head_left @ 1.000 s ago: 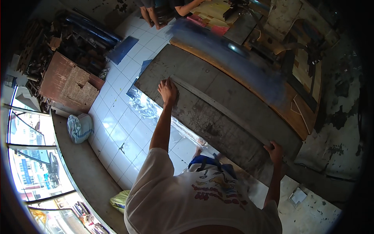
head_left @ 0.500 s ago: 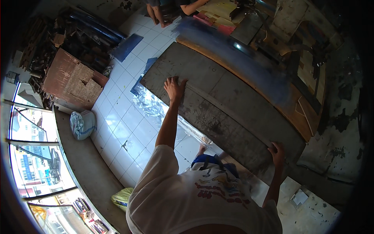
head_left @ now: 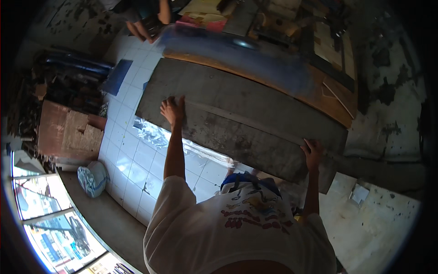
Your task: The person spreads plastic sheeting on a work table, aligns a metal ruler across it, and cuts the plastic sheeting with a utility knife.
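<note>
A long dark grey board (head_left: 219, 80) lies in front of me, its surface scuffed and stained. Along its length runs a narrow, straight grey strip (head_left: 246, 119). My left hand (head_left: 172, 111) rests on the board at the strip's left end, fingers spread and the thumb apart, close to the strip. At the other end my right hand (head_left: 313, 153) touches the strip with its fingertips, the fingers apart. Whether the right fingers reach under the strip is hidden. Crumpled clear plastic (head_left: 157, 134) shows below the board's near left edge.
Beyond the board is a brown wooden table edge (head_left: 335, 98) with blurred blue sheeting (head_left: 237, 57). A person's arm (head_left: 164, 13) shows at the far left. Scrap wood (head_left: 68, 130), a white sack (head_left: 92, 178) and windows (head_left: 50, 194) stand left; a pale surface (head_left: 378, 223) lies right.
The whole view has turned and shifted, so board and hands appear farther left. Both hands keep nearly the same places at the two ends of the strip.
</note>
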Motion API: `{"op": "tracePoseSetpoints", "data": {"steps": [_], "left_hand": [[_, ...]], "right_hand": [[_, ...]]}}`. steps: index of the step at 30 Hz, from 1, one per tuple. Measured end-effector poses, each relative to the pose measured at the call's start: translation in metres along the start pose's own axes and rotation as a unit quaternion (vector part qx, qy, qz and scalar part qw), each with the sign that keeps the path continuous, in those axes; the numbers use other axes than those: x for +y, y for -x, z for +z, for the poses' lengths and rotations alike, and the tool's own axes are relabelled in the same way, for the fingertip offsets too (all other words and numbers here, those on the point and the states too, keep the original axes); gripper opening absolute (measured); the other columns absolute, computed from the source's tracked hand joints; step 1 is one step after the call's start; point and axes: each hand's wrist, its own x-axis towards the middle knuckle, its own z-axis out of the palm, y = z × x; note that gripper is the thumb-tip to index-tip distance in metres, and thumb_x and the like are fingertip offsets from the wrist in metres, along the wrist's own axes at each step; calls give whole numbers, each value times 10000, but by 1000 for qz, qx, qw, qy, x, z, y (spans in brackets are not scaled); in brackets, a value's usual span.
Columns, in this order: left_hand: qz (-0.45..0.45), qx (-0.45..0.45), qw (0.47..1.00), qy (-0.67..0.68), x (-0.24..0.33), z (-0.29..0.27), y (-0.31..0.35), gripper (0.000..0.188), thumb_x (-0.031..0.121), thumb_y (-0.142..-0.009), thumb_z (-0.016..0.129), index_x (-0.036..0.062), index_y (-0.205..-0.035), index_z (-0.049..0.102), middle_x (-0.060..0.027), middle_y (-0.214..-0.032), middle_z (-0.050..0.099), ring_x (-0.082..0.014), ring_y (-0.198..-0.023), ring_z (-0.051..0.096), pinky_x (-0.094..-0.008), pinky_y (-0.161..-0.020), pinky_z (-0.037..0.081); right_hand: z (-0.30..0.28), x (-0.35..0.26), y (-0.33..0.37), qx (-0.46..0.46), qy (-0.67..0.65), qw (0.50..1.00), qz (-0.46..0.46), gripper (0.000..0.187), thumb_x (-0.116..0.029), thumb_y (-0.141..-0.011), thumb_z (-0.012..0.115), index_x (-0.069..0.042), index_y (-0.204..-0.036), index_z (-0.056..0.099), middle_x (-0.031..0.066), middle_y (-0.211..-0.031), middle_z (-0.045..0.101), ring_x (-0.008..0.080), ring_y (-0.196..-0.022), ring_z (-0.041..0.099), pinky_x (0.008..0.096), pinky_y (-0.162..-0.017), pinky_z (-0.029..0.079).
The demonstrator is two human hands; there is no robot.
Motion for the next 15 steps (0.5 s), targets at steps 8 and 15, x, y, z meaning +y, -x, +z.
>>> {"op": "tracePoseSetpoints", "data": {"steps": [8,15], "left_hand": [[11,-5,997,-76,-27,18,-8,580,613,-766,605,125,-1080,619,-123,-1102,550,-334,-1080,476,-538,-889,360],[16,-15,997,-74,-20,32,-10,602,637,-768,590,130,-1090,625,-101,-1094,551,-304,-1073,473,-518,-899,345]], "right_hand": [[-35,52,36,69,89,982,153,324,-321,-808,672,-161,-1086,628,110,-1165,519,312,-1111,472,468,-968,338],[-46,137,84,186,53,939,285,339,-263,-853,638,-142,-1163,572,183,-1273,466,356,-1174,455,445,-968,377]]}}
